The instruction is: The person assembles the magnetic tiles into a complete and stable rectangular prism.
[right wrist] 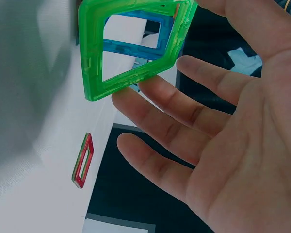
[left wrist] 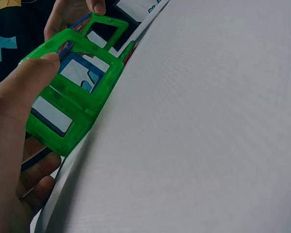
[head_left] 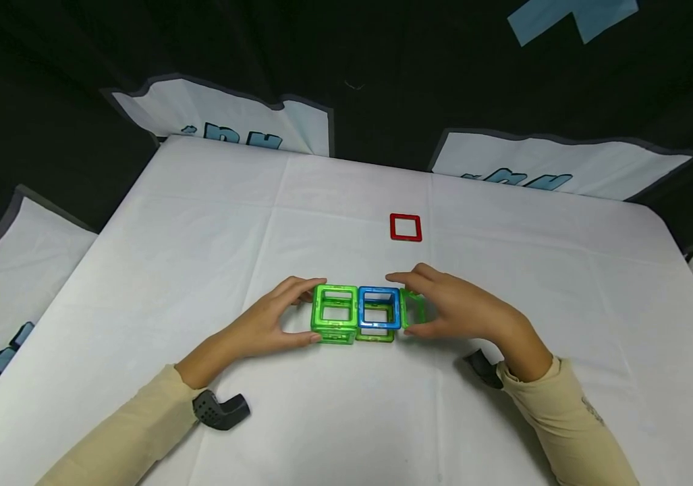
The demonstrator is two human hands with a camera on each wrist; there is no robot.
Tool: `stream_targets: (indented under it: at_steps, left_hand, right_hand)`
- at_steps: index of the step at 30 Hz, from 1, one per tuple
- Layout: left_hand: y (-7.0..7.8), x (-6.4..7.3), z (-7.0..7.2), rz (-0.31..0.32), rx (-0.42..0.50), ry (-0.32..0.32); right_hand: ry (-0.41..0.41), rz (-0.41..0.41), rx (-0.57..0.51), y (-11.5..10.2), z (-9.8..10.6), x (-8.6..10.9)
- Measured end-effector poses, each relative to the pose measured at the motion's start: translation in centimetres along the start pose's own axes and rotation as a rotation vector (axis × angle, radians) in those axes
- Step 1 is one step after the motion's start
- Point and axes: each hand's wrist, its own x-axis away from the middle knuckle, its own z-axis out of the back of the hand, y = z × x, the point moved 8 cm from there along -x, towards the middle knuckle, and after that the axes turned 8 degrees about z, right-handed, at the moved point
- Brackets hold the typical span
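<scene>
In the head view my left hand [head_left: 276, 314] grips the left end of a small block built of see-through magnetic tiles. A green square-framed cube [head_left: 335, 325] forms that end. Joined to its right is a part with a blue square tile [head_left: 379, 289] on top. My right hand [head_left: 455, 304] holds a green square tile [head_left: 413, 309] at the right end, thumb at the near edge. In the right wrist view, fingertips [right wrist: 123, 94] touch this tile's edge. The left wrist view shows my left thumb [left wrist: 39, 68] pressed on the green cube, other fingers partly hidden behind.
Beyond the block, a red square tile [head_left: 405, 227] lies flat on the white-covered table [head_left: 212, 189]. In the right wrist view a green layer shows against the red tile [right wrist: 82, 160]. Dark curtain with white and blue patches hangs behind the table. Black wrist devices [head_left: 221, 410] sit at both sleeves.
</scene>
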Motion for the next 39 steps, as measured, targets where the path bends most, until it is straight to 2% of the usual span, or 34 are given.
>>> stream_targets:
  at_steps: [19,23,26,29,34,39]
  left_hand:
    - [0.2,0.2,0.7,-0.009,-0.006,0.011]
    - [0.2,0.2,0.9,-0.013,-0.009,0.014]
    - [0.1,0.2,0.9,-0.009,-0.005,0.014]
    - [0.0,0.2,0.6,-0.001,0.0,0.005]
    - [-0.1,0.1,0.0,-0.001,0.013,-0.01]
    - [-0.2,0.2,-0.2,-0.008,0.014,-0.004]
  right_hand:
    - [-0.046,-0.012,0.01,-0.7,-0.1,-0.7]
    - [-0.053,-0.016,-0.043,-0.1,0.1,-0.6]
    - [-0.036,-0.052,-0.126,1.5,0.6,-0.7]
    - [0.014,-0.138,-0.165,4.3,1.4,-1.0]
    - [0.065,-0.292,-0.155,9.1,2.2,-2.7]
    - [0.082,-0.335,-0.128,11.7,2.7,-5.0]
